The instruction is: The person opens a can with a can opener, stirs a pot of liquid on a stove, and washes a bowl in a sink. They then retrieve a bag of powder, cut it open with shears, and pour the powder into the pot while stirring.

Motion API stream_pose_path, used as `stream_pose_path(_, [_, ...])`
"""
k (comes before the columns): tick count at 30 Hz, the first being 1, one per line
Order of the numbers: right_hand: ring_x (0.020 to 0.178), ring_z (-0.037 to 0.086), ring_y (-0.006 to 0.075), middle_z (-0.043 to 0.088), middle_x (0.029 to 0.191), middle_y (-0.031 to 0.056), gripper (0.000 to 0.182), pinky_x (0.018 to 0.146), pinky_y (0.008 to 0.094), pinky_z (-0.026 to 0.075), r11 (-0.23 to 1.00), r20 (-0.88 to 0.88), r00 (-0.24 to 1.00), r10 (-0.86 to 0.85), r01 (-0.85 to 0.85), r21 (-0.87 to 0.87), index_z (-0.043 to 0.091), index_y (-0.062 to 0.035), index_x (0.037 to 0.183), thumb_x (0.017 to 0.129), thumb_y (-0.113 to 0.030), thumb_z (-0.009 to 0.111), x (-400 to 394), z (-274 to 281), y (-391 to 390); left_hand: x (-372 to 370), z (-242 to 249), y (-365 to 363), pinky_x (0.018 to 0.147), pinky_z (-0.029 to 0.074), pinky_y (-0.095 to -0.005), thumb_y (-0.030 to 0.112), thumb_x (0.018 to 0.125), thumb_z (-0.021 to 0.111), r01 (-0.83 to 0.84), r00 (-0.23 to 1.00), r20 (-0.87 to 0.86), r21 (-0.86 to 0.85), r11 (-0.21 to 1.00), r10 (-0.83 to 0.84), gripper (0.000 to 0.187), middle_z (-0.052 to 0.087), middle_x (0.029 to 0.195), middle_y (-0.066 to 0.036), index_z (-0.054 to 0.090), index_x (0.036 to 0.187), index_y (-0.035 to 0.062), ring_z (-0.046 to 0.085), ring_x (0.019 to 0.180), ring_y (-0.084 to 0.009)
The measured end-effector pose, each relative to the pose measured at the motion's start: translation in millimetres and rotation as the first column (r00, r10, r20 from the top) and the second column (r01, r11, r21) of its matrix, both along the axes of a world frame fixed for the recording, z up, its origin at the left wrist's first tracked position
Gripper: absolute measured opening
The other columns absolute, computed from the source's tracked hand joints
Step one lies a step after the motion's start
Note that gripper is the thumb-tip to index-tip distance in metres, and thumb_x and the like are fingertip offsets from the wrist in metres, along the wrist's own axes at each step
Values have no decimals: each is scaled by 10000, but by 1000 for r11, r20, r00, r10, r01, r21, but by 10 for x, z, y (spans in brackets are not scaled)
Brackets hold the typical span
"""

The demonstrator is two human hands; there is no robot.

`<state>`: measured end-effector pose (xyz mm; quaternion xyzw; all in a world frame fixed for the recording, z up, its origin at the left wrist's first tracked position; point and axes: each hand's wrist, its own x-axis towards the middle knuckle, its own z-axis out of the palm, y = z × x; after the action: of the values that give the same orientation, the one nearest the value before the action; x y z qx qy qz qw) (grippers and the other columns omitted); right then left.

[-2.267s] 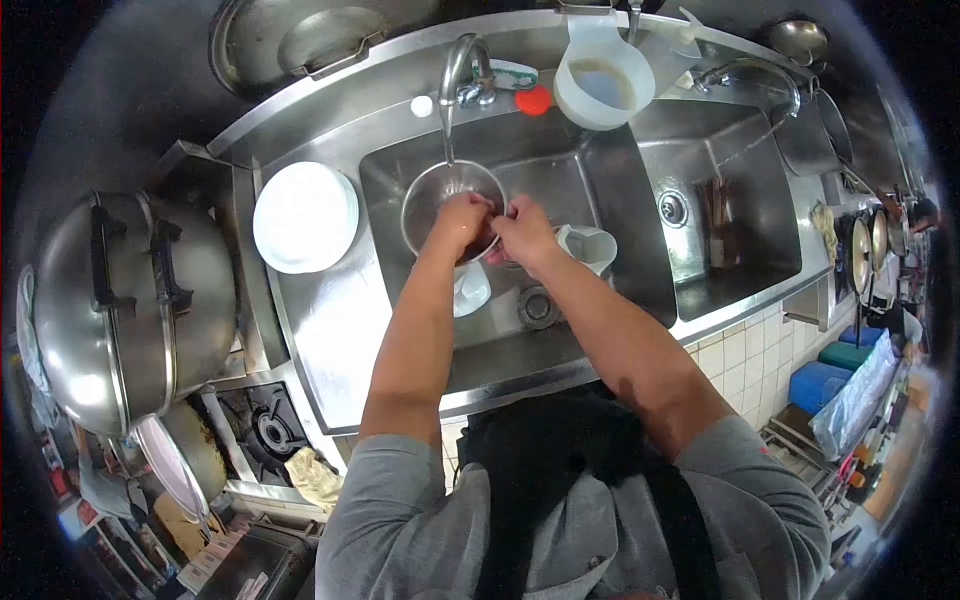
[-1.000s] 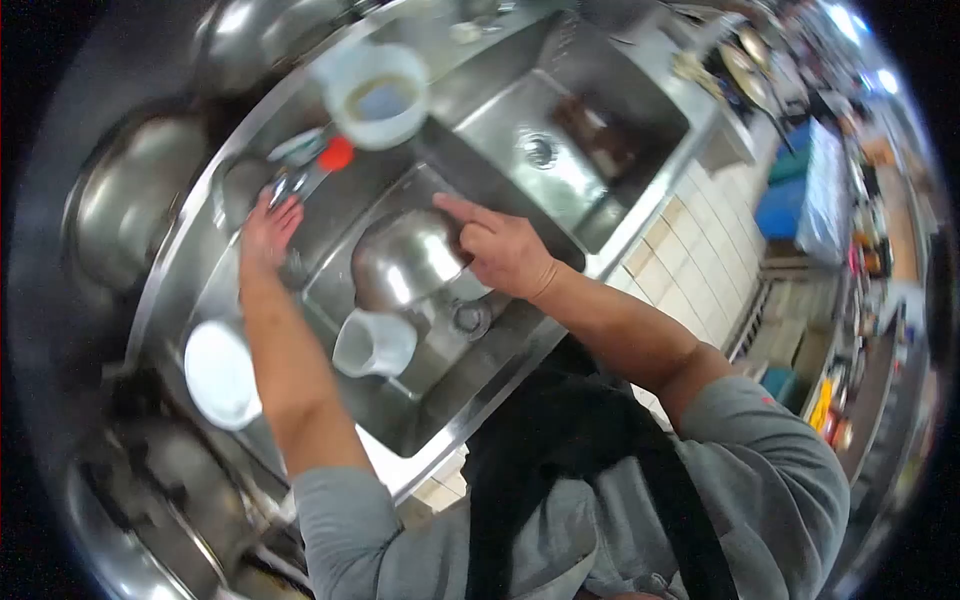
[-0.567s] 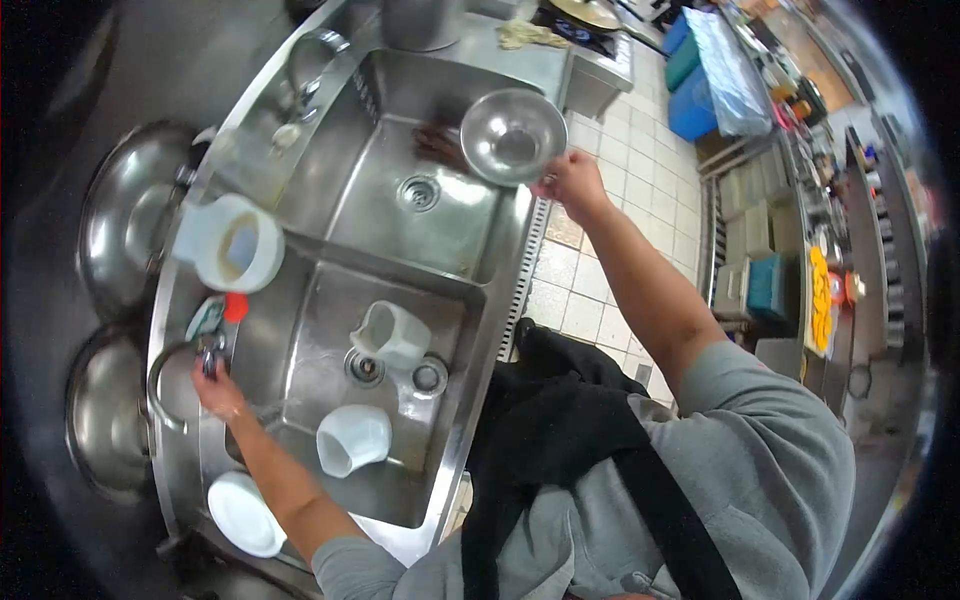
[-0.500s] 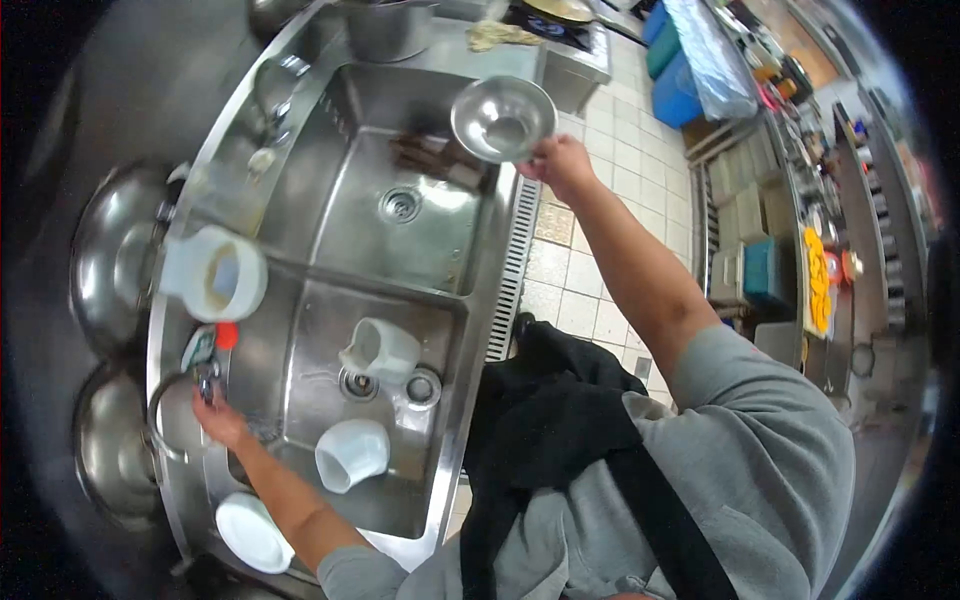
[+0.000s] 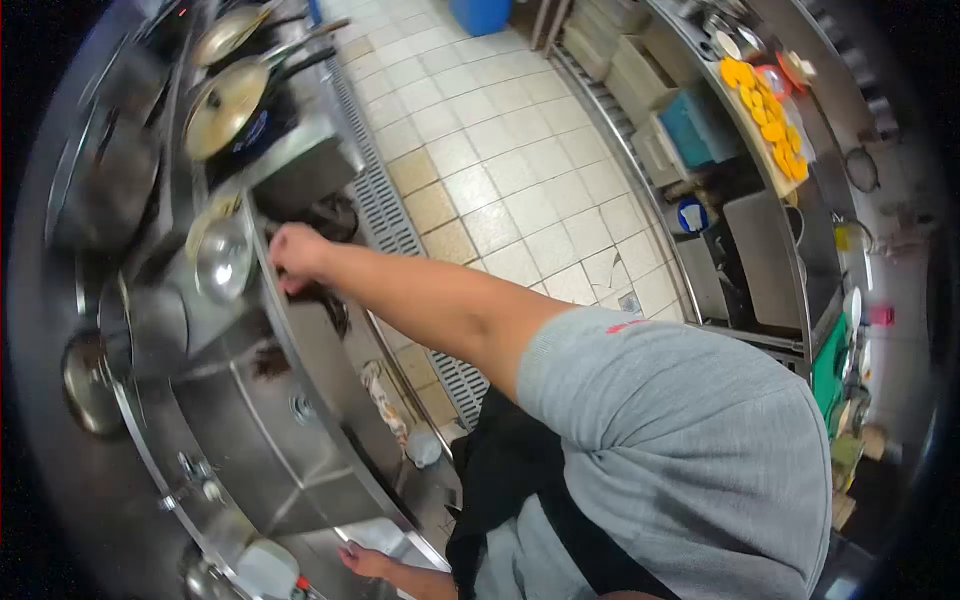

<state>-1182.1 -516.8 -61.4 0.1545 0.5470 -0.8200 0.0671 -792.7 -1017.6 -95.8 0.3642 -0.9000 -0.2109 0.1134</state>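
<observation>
A shiny steel bowl [image 5: 223, 262] rests on the steel counter beyond the sink, beside a pale cloth [image 5: 212, 212]. My right hand [image 5: 297, 257] is at the counter's edge just right of the bowl, a small gap apart from it. Its fingers are curled in and I see nothing in them; motion blurs them a little. Low in the view, my left hand [image 5: 368, 561] hangs over the near part of the sink [image 5: 320, 490], fingers loosely apart and holding nothing visible. A white plastic jug [image 5: 266, 568] stands on the sink's back ledge to its left.
Two pans [image 5: 226, 108] with pale contents sit on the stove past the counter. A deep steel pot [image 5: 158, 327] stands left of the bowl. A tap [image 5: 195, 466] rises behind the basin. Across the tiled floor [image 5: 490, 200], a shelf unit holds a board of yellow pieces [image 5: 765, 115].
The steel bowl has gone from my right hand over the sink to the far counter, and the hand is now apart from it. My left hand has left the tap area. The view has turned.
</observation>
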Motion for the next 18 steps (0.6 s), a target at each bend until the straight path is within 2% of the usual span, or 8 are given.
stream_pose_path(1, [578,670,231,615,708,94,88,465,355,541,990,-1,993,118,-118,-73,597,-28,854,871,-114,590,360,244,409,-315,26,284,1014,417,-377,212,891,643,81,995,-60,72,994,-77,528,553,1313,-221,501,1329,-47,535,1203,-314])
stream_pose_path(2, [579,669,222,614,710,66,88,479,346,546,972,-56,977,208,-212,-99,602,-42,837,867,-124,596,444,-21,683,-651,30,617,1020,409,-369,234,907,632,164,981,-125,144,976,-147,521,551,1317,-219,505,1322,-55,531,1209,-314])
stream_pose_path(3, [587,670,211,598,698,51,92,481,342,546,985,-1,991,131,-131,-110,603,-53,817,865,-132,602,671,-136,972,-1042,192,1137,1010,409,-372,247,916,622,152,983,-128,200,968,-128,500,561,1301,-212,523,1311,-44,547,1178,-312])
stream_pose_path(7, [602,640,313,579,757,169,256,493,423,551,992,348,930,-120,104,65,635,19,952,861,-212,575,1409,-846,2239,-2209,527,2685,990,417,-378,217,929,603,443,893,-134,92,892,-430,439,574,1276,-190,548,1288,-30,563,1133,-298])
stream_pose_path(10, [826,655,288,585,1087,111,252,618,416,589,958,569,773,-281,255,128,613,-77,1090,889,-229,615,1741,-1155,3269,-2883,436,3540,987,417,-374,176,930,596,614,773,-223,26,789,-594,389,583,1258,-178,567,1260,-28,566,1122,-290])
stream_pose_path(11, [752,625,307,569,995,131,341,566,455,587,914,516,761,-394,381,135,582,-47,1109,826,-221,657,1841,-1188,3603,-3078,400,3830,988,415,-368,150,929,594,694,680,-289,-39,718,-674,363,588,1249,-173,576,1243,-31,566,1124,-282])
stream_pose_path(16, [956,622,380,521,1159,136,300,728,495,591,674,483,544,-686,726,138,547,-48,1162,892,-165,610,2200,-1066,5160,-4110,235,5397,1005,415,-357,80,916,593,860,484,-435,75,505,-759,315,586,1243,-164,589,1208,-39,567,1125,-263])
stream_pose_path(18, [1017,596,401,482,1210,161,339,787,508,576,514,523,362,-772,839,179,503,-22,1212,903,-138,578,2257,-997,5618,-4523,37,6129,1007,417,-353,57,910,591,917,389,-438,96,388,-811,297,587,1236,-158,597,1191,-38,564,1130,-259])
